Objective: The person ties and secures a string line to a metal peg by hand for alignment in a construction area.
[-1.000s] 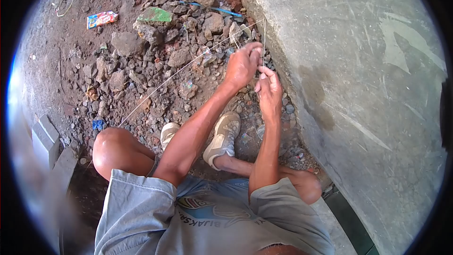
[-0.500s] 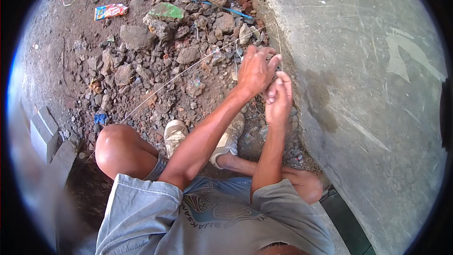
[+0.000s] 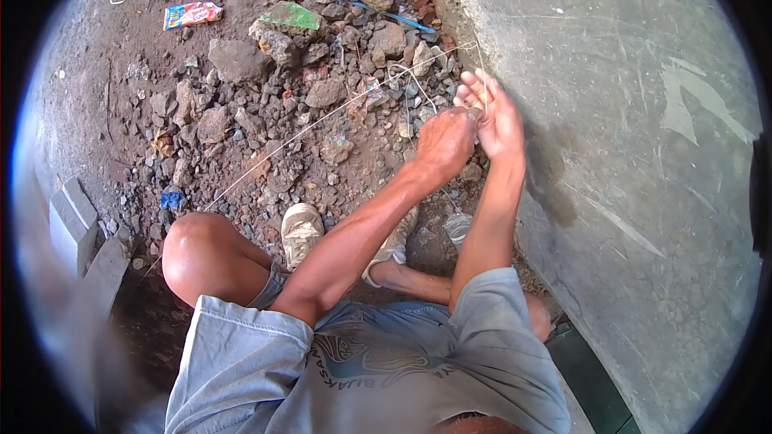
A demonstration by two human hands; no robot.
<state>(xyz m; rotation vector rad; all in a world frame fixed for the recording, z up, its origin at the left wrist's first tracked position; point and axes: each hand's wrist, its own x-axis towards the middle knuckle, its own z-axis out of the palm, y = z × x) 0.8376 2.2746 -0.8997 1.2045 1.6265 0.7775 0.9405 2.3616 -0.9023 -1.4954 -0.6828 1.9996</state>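
the left hand (image 3: 445, 143) is curled nearly closed and seems to nip white string (image 3: 480, 56) at its fingertips, though i can't make out the grip fully from my end. the right hand (image 3: 502, 124) is mostly open just beside it, palm toward me, fingers loosely bent, with the string running across them. i judge the right has no firm hold, so a slip on the left could let that near-upright stretch go slack.

the grey concrete (image 3: 643, 161) worries me most: the string turns sharply near the top of its left edge, and roughness there could fray it or let it hop off. against that edge lies the rubble ground (image 3: 133, 56), and the line slants over it toward the lower left. the left knee (image 3: 213, 257) sits on that path (whether it touches, i can't tell), so a shift in the squat could drag the line askew. jutting stones (image 3: 328, 93) could snag it if it sags. smallest, a loose strand (image 3: 414, 79) droops just left of the hands and could tangle in the fingers.
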